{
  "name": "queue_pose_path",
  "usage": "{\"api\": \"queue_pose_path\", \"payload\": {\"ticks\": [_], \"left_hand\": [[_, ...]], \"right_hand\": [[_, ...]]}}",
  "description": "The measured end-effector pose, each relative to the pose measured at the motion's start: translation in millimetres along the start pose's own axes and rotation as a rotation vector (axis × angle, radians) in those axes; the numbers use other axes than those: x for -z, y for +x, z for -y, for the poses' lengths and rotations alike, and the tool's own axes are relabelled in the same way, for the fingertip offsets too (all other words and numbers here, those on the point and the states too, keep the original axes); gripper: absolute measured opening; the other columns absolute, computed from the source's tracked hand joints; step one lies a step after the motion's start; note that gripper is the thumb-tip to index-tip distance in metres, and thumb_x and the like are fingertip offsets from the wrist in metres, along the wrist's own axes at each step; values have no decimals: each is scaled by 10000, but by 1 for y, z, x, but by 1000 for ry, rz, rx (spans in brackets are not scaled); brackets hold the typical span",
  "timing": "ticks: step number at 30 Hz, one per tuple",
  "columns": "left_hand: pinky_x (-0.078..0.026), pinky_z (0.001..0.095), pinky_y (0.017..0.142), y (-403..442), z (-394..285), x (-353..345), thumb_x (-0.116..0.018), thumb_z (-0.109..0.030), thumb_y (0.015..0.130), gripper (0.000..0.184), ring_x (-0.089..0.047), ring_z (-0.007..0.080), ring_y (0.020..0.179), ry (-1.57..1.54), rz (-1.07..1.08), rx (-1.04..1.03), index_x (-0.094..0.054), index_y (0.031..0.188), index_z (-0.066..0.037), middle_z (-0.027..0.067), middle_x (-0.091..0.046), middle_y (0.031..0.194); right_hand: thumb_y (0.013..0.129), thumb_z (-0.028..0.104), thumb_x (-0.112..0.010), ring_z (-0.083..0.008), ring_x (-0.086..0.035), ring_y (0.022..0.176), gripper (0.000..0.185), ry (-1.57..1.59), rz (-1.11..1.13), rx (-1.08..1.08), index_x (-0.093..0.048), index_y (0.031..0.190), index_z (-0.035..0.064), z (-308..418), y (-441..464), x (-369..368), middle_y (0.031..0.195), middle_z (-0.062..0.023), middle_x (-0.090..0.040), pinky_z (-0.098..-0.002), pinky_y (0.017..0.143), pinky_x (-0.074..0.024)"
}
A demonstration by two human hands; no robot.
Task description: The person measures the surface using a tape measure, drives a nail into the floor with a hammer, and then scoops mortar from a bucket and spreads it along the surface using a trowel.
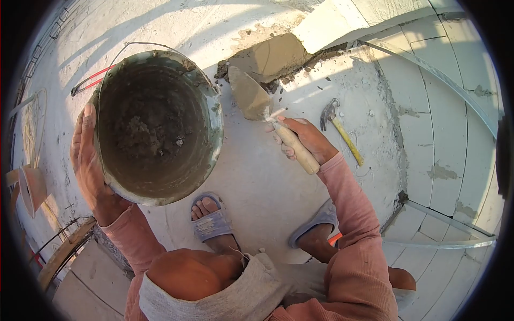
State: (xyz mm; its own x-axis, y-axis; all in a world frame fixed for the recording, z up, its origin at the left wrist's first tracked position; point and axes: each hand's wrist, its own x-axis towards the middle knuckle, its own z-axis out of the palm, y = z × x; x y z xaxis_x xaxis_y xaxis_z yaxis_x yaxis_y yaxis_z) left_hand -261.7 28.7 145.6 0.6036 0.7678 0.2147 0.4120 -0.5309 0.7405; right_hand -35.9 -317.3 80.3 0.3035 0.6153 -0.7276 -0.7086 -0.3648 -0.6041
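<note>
A bucket (215,125) with a thin wire handle is tipped so that its mouth faces me, and some wet grey mortar (152,134) lies at its bottom. My left hand (88,163) grips its left side, fingers along the outer wall. In my right hand (310,138) is a trowel (249,95), held by its pale wooden handle, with the mortar-smeared blade pointing up and left. Just beyond the blade, a bed of spread mortar (276,56) runs along the floor to the end of a pale block (342,21).
A claw hammer (344,128) with a yellow handle lies on the floor right of my right hand. Pale block walling (444,155) stands at the right, with a metal strip (455,85) across it. A red-handled tool (93,80) lies partly behind the bucket.
</note>
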Motion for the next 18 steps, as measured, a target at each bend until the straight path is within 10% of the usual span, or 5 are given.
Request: {"api": "queue_pose_path", "payload": {"ticks": [11, 18], "left_hand": [[-414, 393, 1143, 8, 22, 11, -615, -224, 982, 528, -577, 306, 1318, 221, -3, -195, -555, 1474, -44, 178, -616, 1420], [-418, 385, 1137, 8, -5, 4, -635, -213, 970, 536, -583, 286, 1301, -294, 47, 159, -551, 1465, -27, 169, -621, 1405]], "right_hand": [[1087, 424, -488, -108, -504, 527, 490, 87, -204, 194, -635, 1232, -20, 15, 43, 43, 793, -22, -575, -259, 486, -454], [1060, 448, -555, -124, -554, 553, 471, -65, -227, 130, -665, 1129, -4, -5, 20, 52, 774, -33, -572, -276, 488, -477]]}}
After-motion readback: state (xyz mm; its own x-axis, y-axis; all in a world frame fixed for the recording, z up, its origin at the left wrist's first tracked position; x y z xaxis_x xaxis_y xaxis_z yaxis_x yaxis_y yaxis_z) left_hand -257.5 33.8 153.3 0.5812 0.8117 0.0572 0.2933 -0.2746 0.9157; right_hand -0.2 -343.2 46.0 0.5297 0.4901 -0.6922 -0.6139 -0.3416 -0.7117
